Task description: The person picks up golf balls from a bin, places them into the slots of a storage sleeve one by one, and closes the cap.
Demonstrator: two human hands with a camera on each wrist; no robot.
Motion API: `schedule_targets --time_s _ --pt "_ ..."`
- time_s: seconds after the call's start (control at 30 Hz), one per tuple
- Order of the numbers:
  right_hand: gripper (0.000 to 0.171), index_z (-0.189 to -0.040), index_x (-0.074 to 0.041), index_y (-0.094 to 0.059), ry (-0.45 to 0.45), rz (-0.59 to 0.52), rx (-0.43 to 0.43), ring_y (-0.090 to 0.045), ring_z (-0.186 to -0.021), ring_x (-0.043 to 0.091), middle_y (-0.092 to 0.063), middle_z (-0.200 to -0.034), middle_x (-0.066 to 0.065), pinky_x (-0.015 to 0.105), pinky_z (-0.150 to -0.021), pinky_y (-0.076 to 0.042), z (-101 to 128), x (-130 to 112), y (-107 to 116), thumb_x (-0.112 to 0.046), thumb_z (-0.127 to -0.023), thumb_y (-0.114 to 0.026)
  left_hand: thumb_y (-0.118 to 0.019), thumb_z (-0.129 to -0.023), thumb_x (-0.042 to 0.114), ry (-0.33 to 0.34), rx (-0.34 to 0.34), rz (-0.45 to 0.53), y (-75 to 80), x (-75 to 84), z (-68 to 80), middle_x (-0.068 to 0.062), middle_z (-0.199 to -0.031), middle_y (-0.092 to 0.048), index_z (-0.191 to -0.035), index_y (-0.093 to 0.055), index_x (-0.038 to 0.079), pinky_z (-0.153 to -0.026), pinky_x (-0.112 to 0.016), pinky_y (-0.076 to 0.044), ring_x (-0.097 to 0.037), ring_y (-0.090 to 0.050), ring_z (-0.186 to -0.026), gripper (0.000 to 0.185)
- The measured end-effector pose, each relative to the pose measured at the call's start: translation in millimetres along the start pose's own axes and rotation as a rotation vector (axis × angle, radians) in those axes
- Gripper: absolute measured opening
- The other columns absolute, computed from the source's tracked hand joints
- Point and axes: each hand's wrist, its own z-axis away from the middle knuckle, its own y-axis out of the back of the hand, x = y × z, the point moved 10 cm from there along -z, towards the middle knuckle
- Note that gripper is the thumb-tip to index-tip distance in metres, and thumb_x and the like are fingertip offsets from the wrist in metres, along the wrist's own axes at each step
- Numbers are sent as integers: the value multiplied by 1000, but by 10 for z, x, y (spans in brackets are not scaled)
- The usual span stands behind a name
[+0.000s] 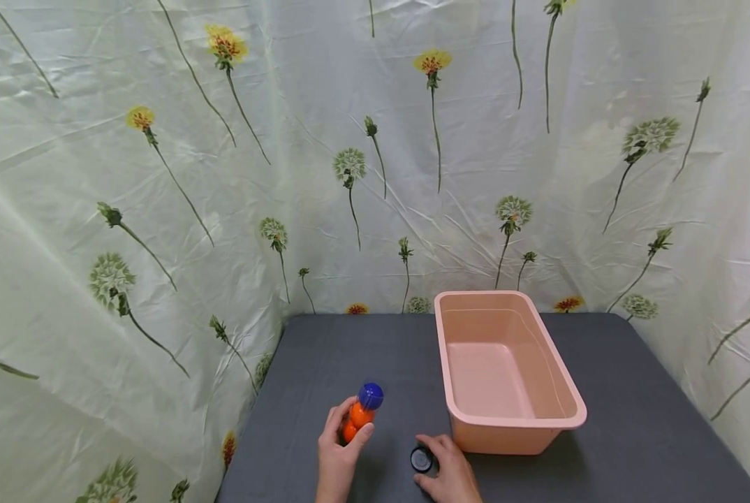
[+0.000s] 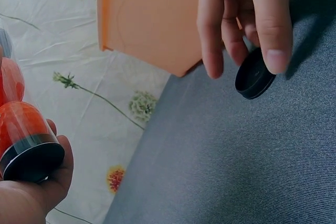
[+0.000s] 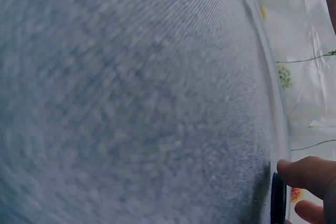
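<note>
An orange bottle with a blue ball-shaped top is held by the left hand near the front edge of the grey surface. The fingers and the thumb of this hand are curled around the lower part of the bottle, and the bottle is tilted, with its blue top pointing away from the person. In the left wrist view, a black band is seen at the bottom end of the bottle, which is rested in the palm of the left hand.

A small black round cap is pinched by the right hand, close to the surface. In the left wrist view the cap is held between the thumb and the other fingertips of the right hand, and it is tilted on its edge, just above or on the grey surface; which of the two cannot be told. In the right wrist view only the thin edge of the cap and a fingertip beside it are seen.

A pink plastic tub is placed on the surface just to the right of the right hand, with its open side up. The surface is surrounded on three sides by a white curtain printed with flowers.
</note>
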Motion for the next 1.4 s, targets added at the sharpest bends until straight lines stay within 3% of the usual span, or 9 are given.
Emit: schedule_targets --time_s 0.23,0.53,0.77,1.0,1.13,1.27,1.4 --pt "51 -110 -6 -72 -22 -48 9 -41 -68 2 -41 -87 -4 25 -59 -37 -16 27 5 -19 -65 -93 -83 -84 27 4 -11 1 -14 7 20 -2 -110 -58 -126 -66 26 -83 -30 -51 -24 -58 -100 45" --pt "43 -103 -11 -73 -19 -10 -65 -47 -72 5 -43 -88 -5 28 -65 -42 -35 23 -23 -26 -68 -93 -83 -84 25 -34 -21 -8 -34 2 50 -2 -109 -60 -126 -67 24 -83 -27 -51 -20 -59 -97 46" --pt "39 -99 -13 -73 51 50 -96 -45 -71 2 -44 -85 -9 26 -63 -42 -21 -54 -30 -29 -69 -91 -85 -82 22 -69 -39 6 -64 9 63 -1 -107 -61 -125 -67 25 -83 -28 -51 -18 -60 -95 47" --pt "38 -101 -13 -73 49 25 -140 -48 -72 1 -53 -84 -13 27 -65 -46 -45 -135 -27 -33 -72 -89 -84 -84 25 -33 -75 27 -94 0 59 -3 -109 -59 -126 -67 26 -83 -29 -51 -21 -59 -98 46" --pt "36 -101 -15 -72 81 -3 -95 -48 -70 -1 -54 -84 -14 24 -62 -45 -52 -235 43 -31 -73 -89 -83 -84 26 -15 -83 26 -92 -2 52 -3 -110 -59 -125 -67 27 -83 -29 -51 -21 -59 -98 44" --pt "36 -102 -16 -71 152 -40 -12 -48 -68 0 -53 -83 -14 21 -59 -44 -50 -425 194 -27 -73 -88 -84 -84 23 -42 -96 20 -84 18 62 -2 -108 -60 -124 -68 26 -85 -29 -51 -20 -60 -98 44" --pt "37 -106 -19 -69 154 -91 8 -50 -70 1 -53 -85 -13 21 -58 -46 -79 -596 322 -25 -74 -88 -84 -83 19 -83 -122 25 -97 33 74 -1 -108 -62 -124 -68 24 -87 -28 -50 -18 -61 -99 44"
